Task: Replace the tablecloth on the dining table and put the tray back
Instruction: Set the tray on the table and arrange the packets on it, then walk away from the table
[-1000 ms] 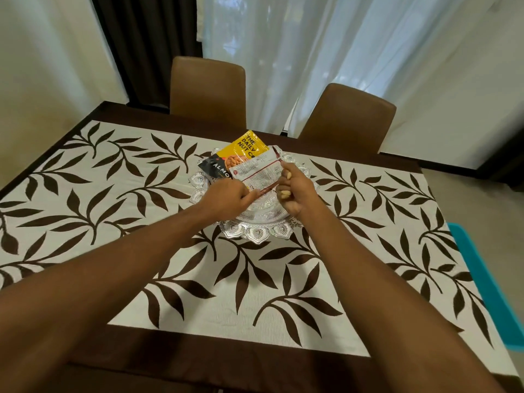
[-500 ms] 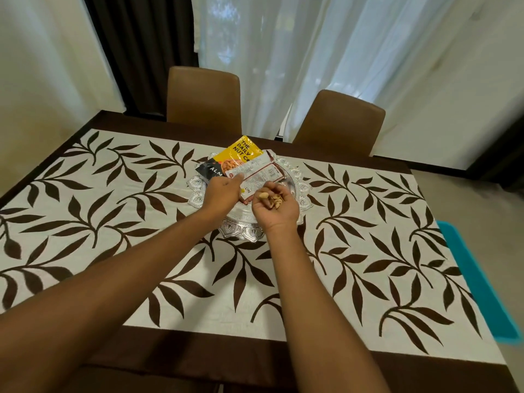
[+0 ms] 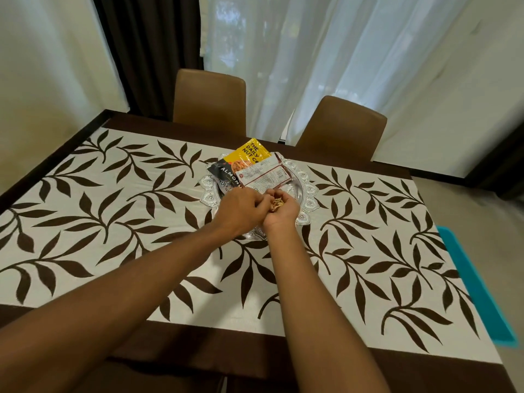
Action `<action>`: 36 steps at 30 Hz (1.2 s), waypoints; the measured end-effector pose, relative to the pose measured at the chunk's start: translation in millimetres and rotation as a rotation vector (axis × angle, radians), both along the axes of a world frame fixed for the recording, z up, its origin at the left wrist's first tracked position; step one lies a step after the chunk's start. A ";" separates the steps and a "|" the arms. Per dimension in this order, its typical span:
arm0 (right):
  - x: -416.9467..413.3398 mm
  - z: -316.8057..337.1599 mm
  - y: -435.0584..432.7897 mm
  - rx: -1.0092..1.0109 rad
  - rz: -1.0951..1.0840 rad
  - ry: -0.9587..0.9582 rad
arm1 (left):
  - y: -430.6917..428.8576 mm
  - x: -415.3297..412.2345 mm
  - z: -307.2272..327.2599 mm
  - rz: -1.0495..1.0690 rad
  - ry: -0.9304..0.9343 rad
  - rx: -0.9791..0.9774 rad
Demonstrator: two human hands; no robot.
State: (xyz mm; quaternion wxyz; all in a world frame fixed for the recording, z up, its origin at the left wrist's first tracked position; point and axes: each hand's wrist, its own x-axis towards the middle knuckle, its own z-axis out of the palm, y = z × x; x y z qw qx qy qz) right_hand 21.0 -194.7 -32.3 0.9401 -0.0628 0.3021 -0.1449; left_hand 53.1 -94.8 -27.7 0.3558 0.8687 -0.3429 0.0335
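Cupping nuts [image 3: 276, 205], right hand [image 3: 284, 213] over tray [image 3: 309, 190].

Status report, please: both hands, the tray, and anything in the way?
Right hand cupped, palm up, holding nuts. Left hand fingers at that palm; grip unclear. Silver tray on leaf-print tablecloth, snack packets on it.

On my feed I see 2 arms, both bare from the lower edge up to the wrists. The left hand [image 3: 241, 208] and right hand [image 3: 283, 212] are bare as well, wrists and fingers alike.
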 end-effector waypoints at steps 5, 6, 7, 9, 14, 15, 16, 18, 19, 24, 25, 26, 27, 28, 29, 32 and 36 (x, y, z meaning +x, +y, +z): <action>0.6 0.5 2.8 -0.011 0.043 0.006 | -2.1 1.1 8.9 -0.027 0.073 -0.039; 0.8 -1.3 1.1 -0.007 0.052 0.025 | 1.1 2.8 8.9 -0.024 0.119 -0.088; 0.7 -0.5 0.2 -0.002 0.068 0.037 | 6.4 4.4 8.3 -0.014 0.152 -0.126; -1.7 5.3 -0.3 -0.070 0.124 0.081 | 22.0 7.3 5.1 0.006 0.206 -0.162; -32.5 23.8 30.9 -1.187 0.511 0.418 | 95.7 -4.2 -10.8 0.005 0.239 0.044; -42.0 20.9 39.8 -1.575 0.584 0.467 | 113.3 -11.9 -17.1 0.021 0.255 0.119; -53.3 14.2 48.2 -1.893 0.669 0.450 | 131.5 -21.6 -22.8 0.033 0.276 0.197; -83.3 -5.9 68.2 -2.232 0.856 0.387 | 173.7 -48.7 -35.6 0.023 0.270 0.401; -105.8 -17.9 83.7 -2.317 0.976 0.381 | 201.1 -71.3 -42.8 0.024 0.272 0.501; -191.0 -68.5 146.5 -2.398 1.279 0.377 | 313.1 -163.7 -66.9 0.127 0.392 0.758; -203.0 -77.5 159.1 -2.369 1.315 0.364 | 331.8 -180.5 -69.7 0.170 0.409 0.794; -213.9 -83.6 172.8 -2.345 1.363 0.350 | 350.9 -196.2 -70.6 0.204 0.417 0.822; -223.8 -89.6 190.1 -2.327 1.394 0.324 | 372.5 -211.0 -69.4 0.244 0.426 0.843; -229.4 -93.3 198.0 -2.307 1.423 0.313 | 384.0 -217.3 -68.2 0.260 0.414 0.846; -239.2 -97.1 222.6 -2.291 1.467 0.264 | 413.2 -233.5 -65.4 0.305 0.414 0.838; -253.5 -101.0 280.9 -2.318 1.536 0.140 | 482.9 -254.6 -58.4 0.427 0.398 0.760; -256.4 -96.8 365.9 -2.374 1.558 0.021 | 574.9 -268.7 -56.6 0.576 0.474 0.705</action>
